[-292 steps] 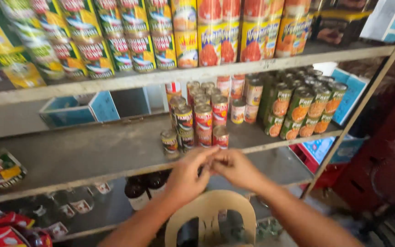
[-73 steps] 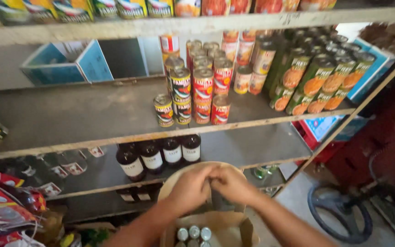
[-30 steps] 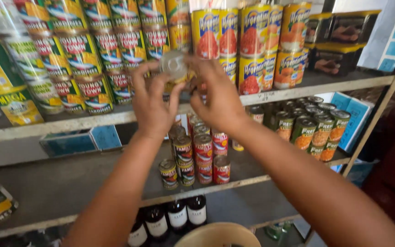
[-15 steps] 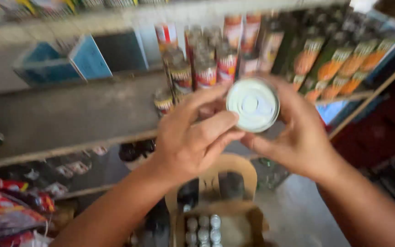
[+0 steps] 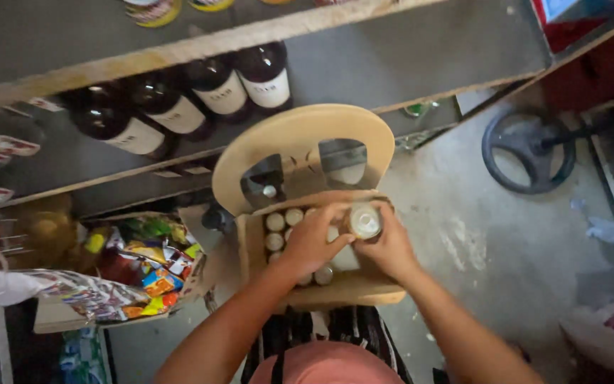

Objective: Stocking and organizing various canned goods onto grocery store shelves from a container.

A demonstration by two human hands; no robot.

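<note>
My right hand (image 5: 390, 245) grips a small can (image 5: 364, 221), its pale round lid facing up, just above an open cardboard box (image 5: 349, 288). My left hand (image 5: 314, 240) is spread over the box beside the can, fingers touching it and the cans below. Several more cans (image 5: 275, 232) stand upright inside the box at its left side. The box rests on a tan plastic chair (image 5: 300, 139), whose curved backrest rises behind it.
Dark bottles with white labels (image 5: 216, 89) stand on a low shelf behind the chair. A box of colourful snack packets (image 5: 143, 267) sits at the left. A black steering wheel (image 5: 529, 149) lies on the concrete floor at the right.
The view has swung down from the shelves. Both hands have lowered the can from chest height to the open box on the chair.
</note>
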